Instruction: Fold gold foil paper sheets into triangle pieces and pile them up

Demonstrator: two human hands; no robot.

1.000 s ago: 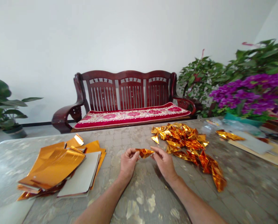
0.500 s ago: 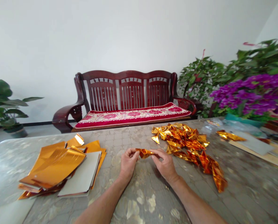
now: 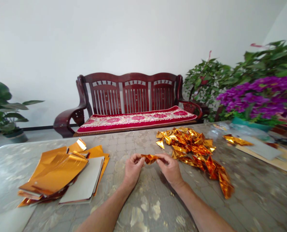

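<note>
The left hand [image 3: 133, 169] and right hand [image 3: 170, 169] are pinching a crumpled gold foil strip [image 3: 150, 158] from either end, keeping it raised above the middle of the tabletop [image 3: 153, 209], just beside a heap of foil strips [image 3: 190, 145].
</note>
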